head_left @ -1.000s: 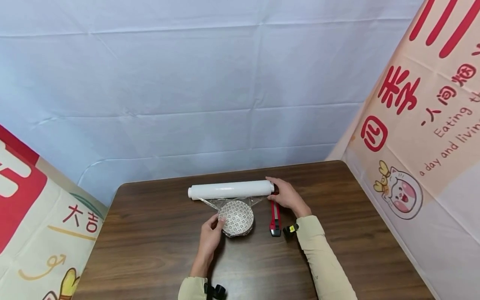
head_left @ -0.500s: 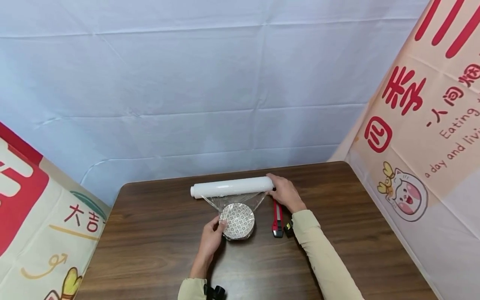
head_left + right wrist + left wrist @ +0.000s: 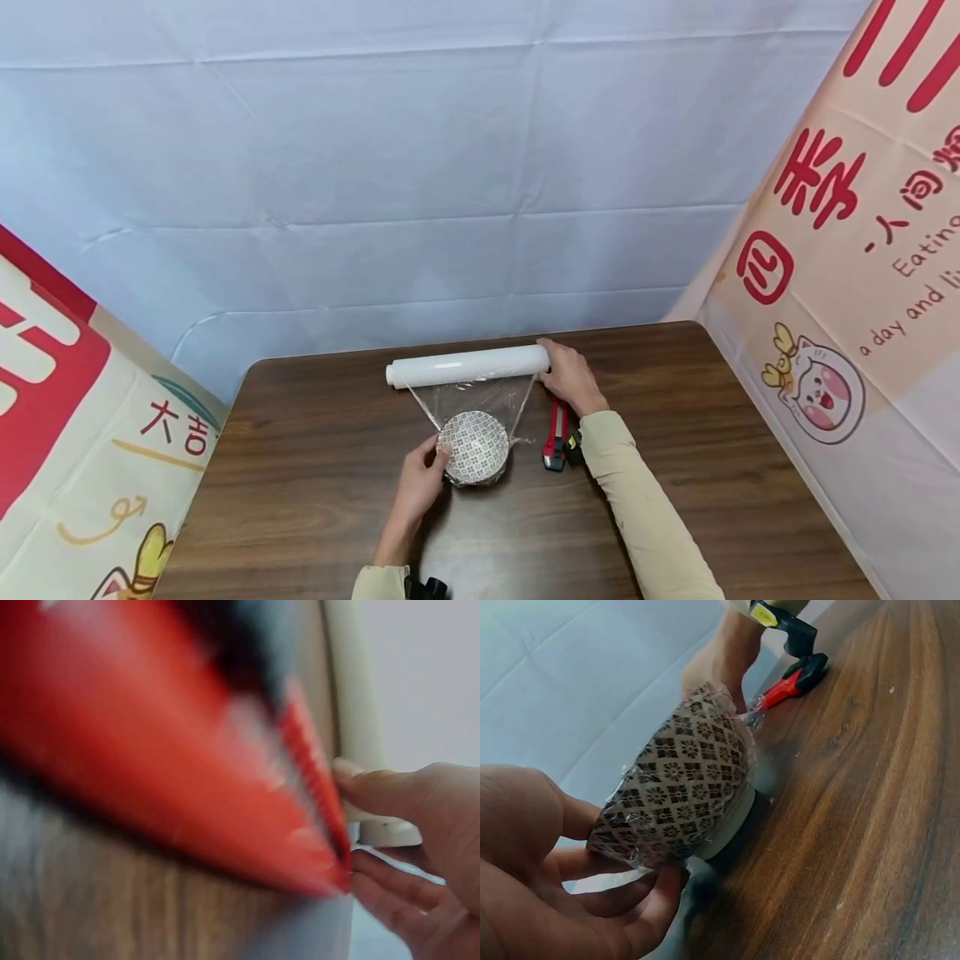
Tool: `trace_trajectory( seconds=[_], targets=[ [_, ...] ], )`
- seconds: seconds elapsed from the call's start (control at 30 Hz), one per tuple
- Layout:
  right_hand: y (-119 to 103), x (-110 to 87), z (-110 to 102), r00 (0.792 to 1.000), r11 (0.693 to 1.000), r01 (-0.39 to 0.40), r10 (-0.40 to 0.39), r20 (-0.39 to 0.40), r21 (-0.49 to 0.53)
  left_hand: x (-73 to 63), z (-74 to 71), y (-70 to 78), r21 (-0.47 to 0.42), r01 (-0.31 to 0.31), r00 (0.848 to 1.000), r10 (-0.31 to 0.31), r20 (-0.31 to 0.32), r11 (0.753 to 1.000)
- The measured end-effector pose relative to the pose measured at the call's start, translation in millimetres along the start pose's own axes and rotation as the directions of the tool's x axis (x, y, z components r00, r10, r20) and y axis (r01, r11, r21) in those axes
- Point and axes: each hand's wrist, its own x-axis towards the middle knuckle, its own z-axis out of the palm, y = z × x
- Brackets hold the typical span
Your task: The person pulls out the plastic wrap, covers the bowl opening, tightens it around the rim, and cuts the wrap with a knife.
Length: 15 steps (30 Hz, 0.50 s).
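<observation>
As the white roll [image 3: 468,367] moved farther from the patterned bowl [image 3: 473,448], the stretch of clear film [image 3: 480,397] between them lengthened, which suggested that more was being drawn off toward covering the bowl. The right hand [image 3: 573,379] gripped the roll's right end, thumb and fingers curled about it. The left hand [image 3: 422,477] pinched the bowl's left edge, thumb on top and fingers beneath, and seemed to anchor it against the pull. Crinkled film clung to the bowl, which was on the near side of the roll, over the middle of the worktop [image 3: 315,467]; whether its foot touched the wood was unclear. A red utility knife [image 3: 554,446] lay to its right, apart from it.
</observation>
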Motion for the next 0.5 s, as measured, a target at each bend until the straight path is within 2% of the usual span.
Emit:
trace_trajectory(
  seconds=[0.13, 0.27, 0.4, 0.5],
  targets=[
    [-1.3, -0.9, -1.9, 0.999, 1.0, 0.012, -0.012, 0.034, -0.011, -1.6, 2.6, -1.8, 0.003, 0.027, 0.999, -0.026, -0.036, 1.0],
    [-0.1, 0.9, -2.3, 0.998, 0.997, 0.054, -0.053, 0.018, -0.05, -3.2, 5.0, -4.0, -0.006, 0.038, 0.996, -0.038, -0.075, 0.999],
    [0.9, 2.0, -2.5, 0.997, 0.992, 0.081, -0.082, -0.011, -0.1, -6.5, 5.4, -4.1, 0.047, 0.022, 0.994, -0.017, -0.104, 0.999],
    [0.9, 1.2, -2.2, 0.997, 0.988, 0.066, -0.071, -0.027, -0.142, -9.4, 5.4, -3.2, 0.08, 0.006, 0.995, 0.001, -0.096, 0.997]
  ],
)
